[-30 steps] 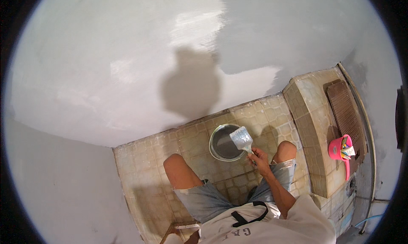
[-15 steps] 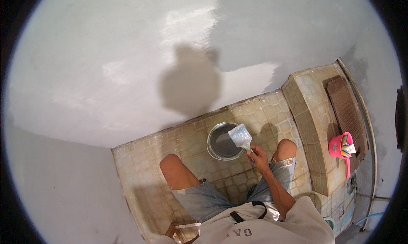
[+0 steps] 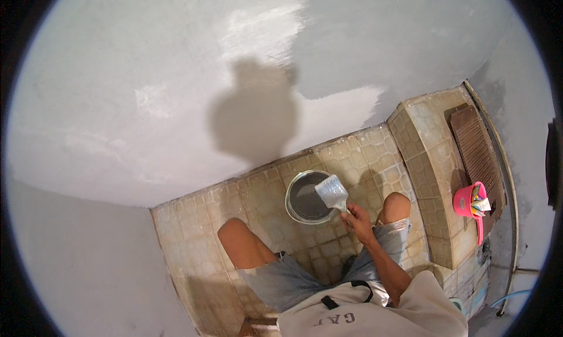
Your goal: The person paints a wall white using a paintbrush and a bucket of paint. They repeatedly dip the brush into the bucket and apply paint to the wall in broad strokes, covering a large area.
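Observation:
My right hand [image 3: 358, 221] is closed round the handle of a wide paintbrush [image 3: 332, 191]. The brush's bristles are coated pale grey-white and point up and to the left. They hang over the right rim of a round bucket [image 3: 290, 211], which stands on the tiles between my knees. Grey paint [image 3: 309, 200] shows inside the bucket. My left hand is outside the picture. Ahead rises a wall [image 3: 146, 126] with whitish paint on its left and lower part and darker grey at the upper right.
A tiled ledge [image 3: 423, 187] runs along the right. On it lie a ribbed brown board [image 3: 475, 137] and a pink dipper [image 3: 463, 201] holding tubes and small items. A wooden stool edge [image 3: 258, 324] shows below me. A light blue hose [image 3: 511, 297] lies at lower right.
The brush and my right hand stay nearly in place by the bucket. My shadow on the wall has shifted slightly left, and my body a little to the right.

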A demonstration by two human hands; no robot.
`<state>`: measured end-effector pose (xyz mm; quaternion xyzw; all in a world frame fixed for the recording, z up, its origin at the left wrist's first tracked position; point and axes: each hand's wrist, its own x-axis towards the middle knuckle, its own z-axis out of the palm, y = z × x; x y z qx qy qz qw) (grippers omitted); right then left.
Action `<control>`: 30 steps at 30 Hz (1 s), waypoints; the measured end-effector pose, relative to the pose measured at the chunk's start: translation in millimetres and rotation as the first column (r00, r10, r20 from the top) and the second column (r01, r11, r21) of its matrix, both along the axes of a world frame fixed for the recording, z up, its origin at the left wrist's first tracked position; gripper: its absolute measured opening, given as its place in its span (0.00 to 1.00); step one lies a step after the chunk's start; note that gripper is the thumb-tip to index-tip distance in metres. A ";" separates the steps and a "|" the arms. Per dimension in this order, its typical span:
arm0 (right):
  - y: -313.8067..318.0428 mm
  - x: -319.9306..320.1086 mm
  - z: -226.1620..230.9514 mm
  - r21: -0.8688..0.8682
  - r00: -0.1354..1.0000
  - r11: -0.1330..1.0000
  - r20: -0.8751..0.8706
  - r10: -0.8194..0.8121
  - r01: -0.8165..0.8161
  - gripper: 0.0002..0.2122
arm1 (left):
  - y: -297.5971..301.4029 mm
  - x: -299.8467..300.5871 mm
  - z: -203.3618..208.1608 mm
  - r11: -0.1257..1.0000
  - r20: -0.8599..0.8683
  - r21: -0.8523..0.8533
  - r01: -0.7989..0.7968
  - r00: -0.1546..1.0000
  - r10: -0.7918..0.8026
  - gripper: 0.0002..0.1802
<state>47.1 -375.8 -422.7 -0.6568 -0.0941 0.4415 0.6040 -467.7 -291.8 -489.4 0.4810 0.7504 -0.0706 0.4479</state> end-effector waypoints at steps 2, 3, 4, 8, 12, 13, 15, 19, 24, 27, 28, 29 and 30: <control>-0.3 -2.3 5.7 -0.024 1.000 1.000 -0.006 0.002 -0.002 0.14 | 1.2 -2.4 -6.7 1.000 0.004 -0.006 -0.008 1.000 0.008 0.21; 0.6 -1.9 6.2 -0.017 1.000 1.000 -0.004 0.023 -0.023 0.14 | 0.1 -6.2 -7.9 1.000 0.003 -0.012 -0.010 1.000 0.010 0.21; -0.9 -1.1 7.3 -0.016 0.999 0.999 -0.005 0.045 -0.045 0.14 | -1.5 -10.1 -8.0 1.000 0.001 -0.022 -0.019 1.000 0.019 0.22; -7.1 -2.4 -3.5 -0.012 0.994 0.996 0.070 0.086 -0.085 0.15 | 2.7 -15.8 -14.8 0.999 0.006 -0.025 -0.020 1.000 0.021 0.22; -0.2 -5.8 5.8 0.013 0.986 0.993 0.121 0.116 -0.118 0.16 | 7.3 -22.4 -14.8 0.999 0.003 -0.025 -0.025 1.000 0.025 0.23; 0.1 -6.1 3.2 -0.007 0.986 0.993 0.121 0.116 -0.116 0.16 | 8.2 -22.5 -14.9 0.999 0.006 -0.024 -0.023 1.000 0.023 0.23; -1.5 -6.9 0.7 -0.015 0.988 0.994 0.116 0.105 -0.104 0.15 | 11.2 -25.9 -12.6 1.000 0.002 -0.027 -0.013 1.000 0.013 0.23; 0.1 -5.9 -9.8 -0.004 0.991 0.995 0.088 0.099 -0.099 0.14 | 22.1 -29.6 -5.0 1.000 -0.010 -0.010 0.024 1.000 -0.024 0.24; -6.7 -1.3 -3.4 -0.051 0.977 0.988 0.147 0.151 -0.145 0.14 | 86.1 -12.5 60.8 0.946 -0.103 0.180 0.268 0.962 -0.253 0.24; -2.1 -10.7 -1.0 0.037 0.991 0.994 0.082 0.101 -0.105 0.14 | 185.4 111.9 210.2 0.517 0.244 0.849 -0.113 0.951 -0.193 0.21; -1.6 -10.2 7.1 0.033 0.994 0.997 0.083 0.069 -0.072 0.14 | 201.4 179.9 296.7 0.297 -0.013 0.947 0.119 0.942 -0.336 0.20; 2.3 -8.7 16.5 0.036 0.996 0.998 0.082 0.041 -0.044 0.14 | 224.5 213.7 328.8 0.163 0.048 0.986 0.020 0.913 -0.404 0.19; 6.5 -4.6 25.1 0.062 0.993 0.998 0.116 0.019 -0.026 0.14 | 236.9 251.1 366.8 -0.034 -0.013 0.999 -0.003 0.879 -0.476 0.18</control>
